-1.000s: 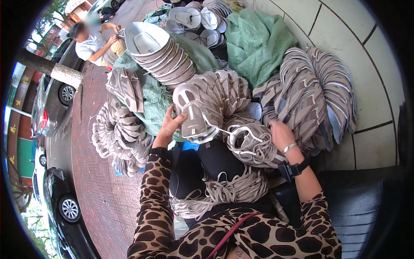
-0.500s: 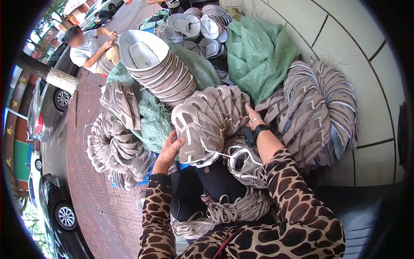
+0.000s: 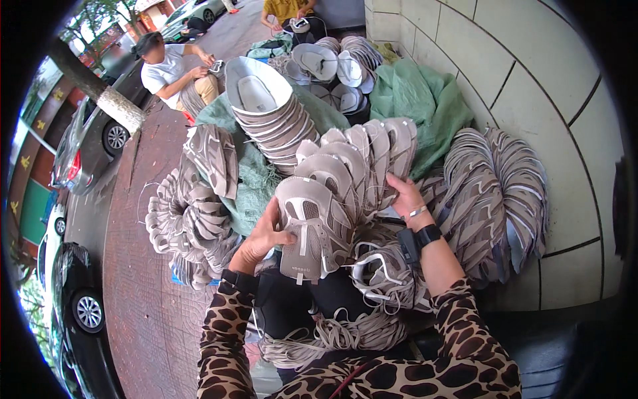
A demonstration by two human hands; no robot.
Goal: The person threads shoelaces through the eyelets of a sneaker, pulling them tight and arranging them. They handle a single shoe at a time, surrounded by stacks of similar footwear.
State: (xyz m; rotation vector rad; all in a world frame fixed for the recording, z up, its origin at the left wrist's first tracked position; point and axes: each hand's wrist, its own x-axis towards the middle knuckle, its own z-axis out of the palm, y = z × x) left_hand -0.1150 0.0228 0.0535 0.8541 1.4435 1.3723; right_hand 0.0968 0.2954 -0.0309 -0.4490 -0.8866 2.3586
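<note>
A fanned-out row of grey-beige shoe uppers (image 3: 332, 176) is held up before me between both hands. My left hand (image 3: 264, 236) grips the nearest upper by its left side, thumb in front and fingers partly hidden behind. At the right end of the row my right hand (image 3: 407, 198) closes on the edge of the uppers, its fingers partly covered. Just below the row, to the right, lies a laced upper with a white lining (image 3: 382, 266). A bundle of flat beige shoelaces (image 3: 359, 330) rests across my lap.
A tall nested stack of uppers (image 3: 266, 120) leans beyond my left hand, on green woven sacking (image 3: 246, 213). Coiled rows of uppers lie left (image 3: 186, 213) and right (image 3: 495, 199). A tiled wall (image 3: 558, 133) rises at right. Two people sit working farther off.
The row of uppers has been raised slightly and spread wider, with its front upper turned more upright. Both hands keep hold of it. The whole view has shifted a little.
</note>
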